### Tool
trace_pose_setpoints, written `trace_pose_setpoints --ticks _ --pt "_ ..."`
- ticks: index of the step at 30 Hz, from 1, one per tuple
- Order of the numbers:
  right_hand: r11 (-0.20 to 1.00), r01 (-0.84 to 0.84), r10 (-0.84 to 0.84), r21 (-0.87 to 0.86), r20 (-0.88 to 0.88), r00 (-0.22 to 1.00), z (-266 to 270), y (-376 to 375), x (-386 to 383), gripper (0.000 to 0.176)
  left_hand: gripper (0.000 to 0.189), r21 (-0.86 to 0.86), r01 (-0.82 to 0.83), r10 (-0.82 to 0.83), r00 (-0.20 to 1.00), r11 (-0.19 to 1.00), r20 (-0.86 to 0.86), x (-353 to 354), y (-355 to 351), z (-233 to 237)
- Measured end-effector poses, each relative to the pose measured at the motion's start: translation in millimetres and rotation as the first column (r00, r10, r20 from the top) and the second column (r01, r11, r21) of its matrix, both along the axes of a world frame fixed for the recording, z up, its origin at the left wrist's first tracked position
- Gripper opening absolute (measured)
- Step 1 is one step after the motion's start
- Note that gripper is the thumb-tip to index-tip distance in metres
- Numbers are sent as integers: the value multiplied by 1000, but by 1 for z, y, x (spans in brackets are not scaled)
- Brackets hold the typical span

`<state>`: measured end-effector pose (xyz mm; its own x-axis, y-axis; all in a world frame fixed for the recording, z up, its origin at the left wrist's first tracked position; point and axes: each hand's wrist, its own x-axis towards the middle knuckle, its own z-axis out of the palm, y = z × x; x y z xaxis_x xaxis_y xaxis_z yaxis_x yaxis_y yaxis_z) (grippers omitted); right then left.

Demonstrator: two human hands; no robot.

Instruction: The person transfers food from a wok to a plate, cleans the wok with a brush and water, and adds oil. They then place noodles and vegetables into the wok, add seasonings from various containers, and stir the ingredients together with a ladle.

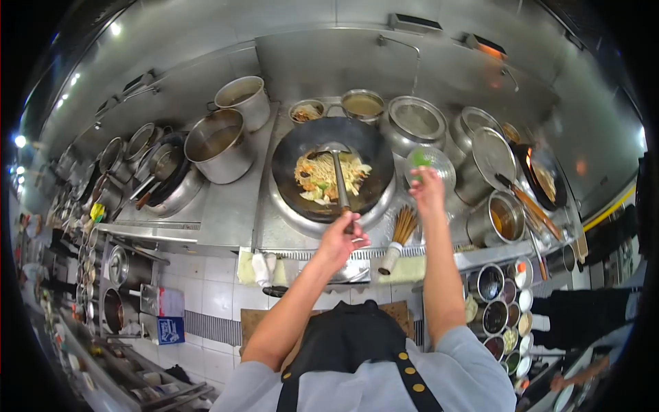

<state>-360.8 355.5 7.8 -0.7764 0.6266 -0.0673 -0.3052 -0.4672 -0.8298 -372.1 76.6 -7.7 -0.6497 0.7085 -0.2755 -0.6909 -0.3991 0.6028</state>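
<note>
A strong fisheye bends the steel backsplash (329,62) and the range edges into curves, and a black vignette swallows the corners. Small ceiling lamps (113,29) at upper left burn as hard white points, and an orange glow (491,49) sits at upper right. The steel gives back a soft, even sheen. The wok (295,144) and ladle (339,182) are sharp and well lit. The right hand (427,192) is slightly smeared, and the left margin goes dim and blurry.

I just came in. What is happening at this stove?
A person stands cooking. The left hand grips the handle of a ladle, whose bowl rests in the noodles inside the dark wok. The right hand is raised right of the wok, its fingers seemingly pinching a small green item. Pots and sauce bowls stand around.
</note>
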Motion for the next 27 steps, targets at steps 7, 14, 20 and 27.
trace_pose_setpoints --ticks 7,14,20,27 --pt "930 -342 245 137 464 851 -92 -66 -192 37 39 -20 2 -1 999 1000 36 -50 -42 59" --pt "-14 -402 -342 915 374 862 -85 -64 -172 42 42 -20 1 -1 1000 1000 10 -41 -47 57" --pt "495 -125 -125 860 213 969 -81 -42 -78 15 47 -121 183 -181 983 976 28 -1 -16 2" --pt "888 -220 69 405 354 933 -85 -47 143 9 37 -126 529 -526 848 839 57 35 2 -90"
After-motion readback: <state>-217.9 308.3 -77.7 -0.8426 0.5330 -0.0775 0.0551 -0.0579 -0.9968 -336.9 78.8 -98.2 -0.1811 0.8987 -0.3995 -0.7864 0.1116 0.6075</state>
